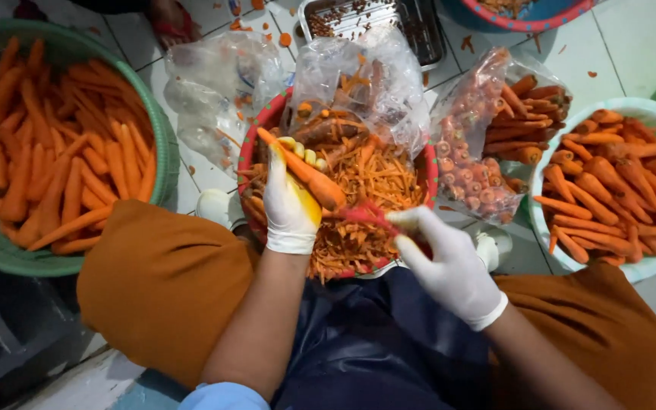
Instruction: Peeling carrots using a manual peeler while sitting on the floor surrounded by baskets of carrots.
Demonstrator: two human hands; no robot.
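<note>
The left hand (290,201), in a white glove, had its grip clamped on a carrot (301,171), slanted over the red basin (256,129) heaped with peelings (373,182). The right hand (449,262), gloved too, was closed on a red peeler (366,216) whose tip lay just beside the carrot's thick end. The blade could have slipped toward the left fingers, since the wet carrot looked slick. Both forearms reached forward over the lap, left wrist upright, right hand angled inward. Peeled carrots filled the green basket (165,152).

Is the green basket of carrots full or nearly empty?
Full: the green basket holds peeled carrots heaped up to its rim.
</note>
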